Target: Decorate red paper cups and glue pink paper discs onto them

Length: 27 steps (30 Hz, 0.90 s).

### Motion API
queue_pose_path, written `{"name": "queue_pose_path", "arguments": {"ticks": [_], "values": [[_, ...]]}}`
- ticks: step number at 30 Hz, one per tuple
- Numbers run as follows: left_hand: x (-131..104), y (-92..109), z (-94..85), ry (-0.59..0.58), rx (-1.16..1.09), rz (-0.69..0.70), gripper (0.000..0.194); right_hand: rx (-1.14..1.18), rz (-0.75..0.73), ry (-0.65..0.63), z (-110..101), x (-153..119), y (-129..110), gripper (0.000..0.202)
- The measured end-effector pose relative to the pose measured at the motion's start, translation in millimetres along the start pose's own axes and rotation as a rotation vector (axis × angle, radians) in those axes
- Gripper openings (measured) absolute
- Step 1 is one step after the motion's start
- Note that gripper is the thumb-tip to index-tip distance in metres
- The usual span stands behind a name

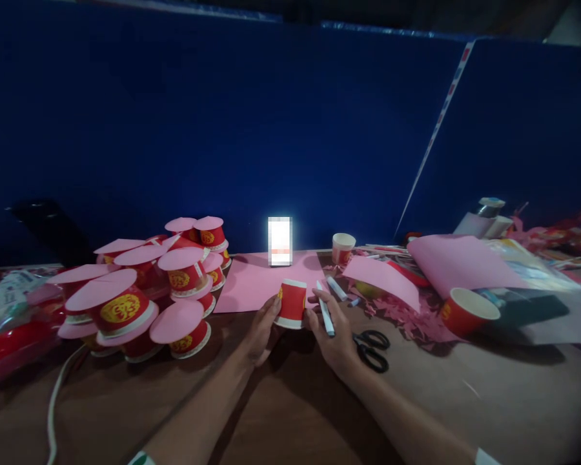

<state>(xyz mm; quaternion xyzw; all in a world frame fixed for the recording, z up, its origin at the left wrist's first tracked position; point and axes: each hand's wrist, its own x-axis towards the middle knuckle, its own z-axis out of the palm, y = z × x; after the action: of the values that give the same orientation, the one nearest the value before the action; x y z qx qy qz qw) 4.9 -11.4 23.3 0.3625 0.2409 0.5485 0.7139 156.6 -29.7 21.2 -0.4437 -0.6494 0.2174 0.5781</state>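
Upside down or upright I cannot tell, a red paper cup with a yellow print is held just above the table in front of me. My left hand grips its left side, fingers closed round it. On the other side, my right hand has its fingertips against the cup and a white marker tucked between its fingers. Beyond the cup lies a flat pink paper sheet. Black-handled scissors rest by my right wrist.
Several red cups with pink paper cone tops stand piled on the left. A lit phone stands at the back. To the right are a white-rimmed cup, pink paper scraps and a tipped red cup. A blue wall rises behind.
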Motion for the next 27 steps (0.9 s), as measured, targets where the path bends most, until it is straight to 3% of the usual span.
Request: {"name": "queue_pose_path", "arguments": {"ticks": [4,8,11,17,27], "values": [[1.5,-0.5,1.0,0.08,-0.035,-0.05,0.043,0.011,-0.109,0.078,-4.2,-5.5,-9.8,0.026],[5.1,-2.6,0.3,0.197,-0.029,-0.092,0.044,-0.027,-0.25,0.027,-8.4,-10.4,-18.9,0.024],[5.2,-3.2,2.0,0.179,0.007,-0.051,0.044,-0.093,-0.319,-0.011,-9.5,-10.1,-24.0,0.018],[-0.3,-0.5,10.2,0.208,0.215,0.036,0.048,-0.134,-0.316,0.018,-6.4,-7.8,-24.5,0.011],[-1.1,3.0,11.5,0.173,0.356,0.087,0.05,-0.15,-0.297,-0.031,-7.9,-8.5,-24.2,0.01]]}}
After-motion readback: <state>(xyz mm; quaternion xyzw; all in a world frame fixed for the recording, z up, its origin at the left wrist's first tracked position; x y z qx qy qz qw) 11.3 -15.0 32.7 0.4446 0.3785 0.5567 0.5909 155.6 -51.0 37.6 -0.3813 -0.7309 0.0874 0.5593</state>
